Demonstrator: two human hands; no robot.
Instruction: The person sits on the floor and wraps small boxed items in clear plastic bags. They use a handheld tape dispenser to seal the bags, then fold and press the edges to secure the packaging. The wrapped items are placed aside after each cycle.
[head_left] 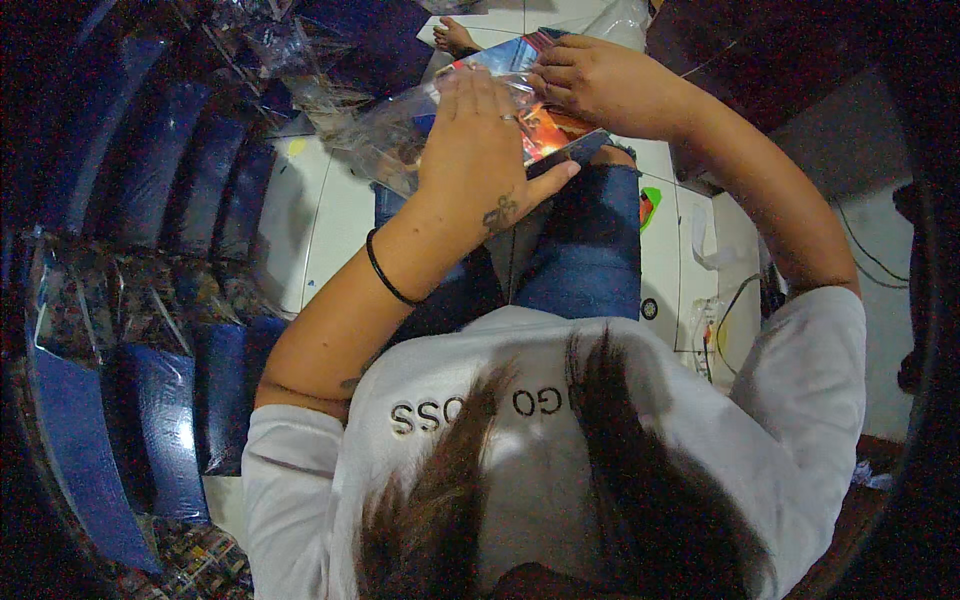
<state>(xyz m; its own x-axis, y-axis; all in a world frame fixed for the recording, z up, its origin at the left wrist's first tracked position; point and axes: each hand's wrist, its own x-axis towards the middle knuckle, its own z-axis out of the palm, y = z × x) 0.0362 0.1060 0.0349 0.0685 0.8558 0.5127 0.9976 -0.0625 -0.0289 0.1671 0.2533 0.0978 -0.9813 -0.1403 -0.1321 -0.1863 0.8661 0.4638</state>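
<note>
My left hand [478, 140] lies flat on a clear plastic sleeve [385, 140] and presses on a colourful printed card or booklet [545, 128] that sits partly inside it. A ring is on one finger and a black band on the wrist. My right hand [590, 80] grips the far edge of the same printed item with curled fingers. Both hands work above my lap, over blue jeans [590, 250]. How far the item is inside the sleeve cannot be told.
Rows of dark blue wrapped packs [160, 400] stand stacked along the left. Loose clear plastic bags [270, 50] lie at the upper left. White floor tiles [320, 220] show beneath, with cables [735, 300] and small items at the right. A bare foot [455, 38] shows at the top.
</note>
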